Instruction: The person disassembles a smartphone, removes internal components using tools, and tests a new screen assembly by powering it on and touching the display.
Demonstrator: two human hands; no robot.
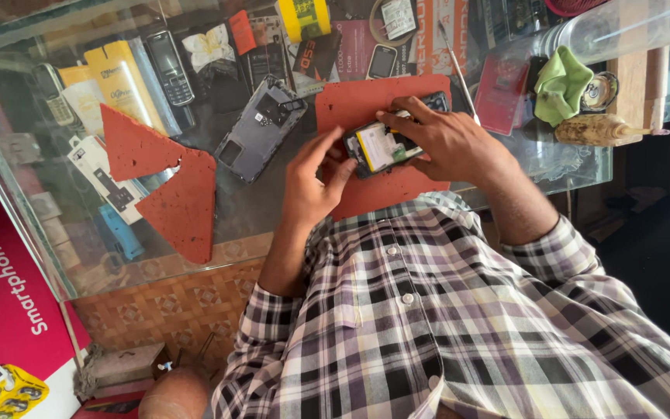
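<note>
Head view: an opened smartphone (381, 145), back cover off and battery showing, lies on a red work mat (366, 105) set on a glass counter (273, 209). The left hand (312, 182) rests at the phone's near-left end, fingers curled close together with the tips against the phone's edge. The right hand (447, 140) lies over the phone's right half, fingers spread, the fingertips (388, 118) pressing on its far edge; whether it grips a tool I cannot tell. The mat's near edge reaches the counter's front rim, just above the person's checked shirt (459, 310).

Left of the mat there is bare glass, then the grey phone back cover (257, 128), tilted, just beside the mat. Further left lie two torn red mat pieces (172, 182), the lower one running to the front rim. A thin tool (457, 74) lies at the mat's right edge. At the far right, a green cloth (564, 81) is bunched against a clear plastic jar (622, 31) lying on its side; its contents cannot be made out. Under the glass, the display case holds old handsets (168, 66) and packaged phone accessories (118, 77).
</note>
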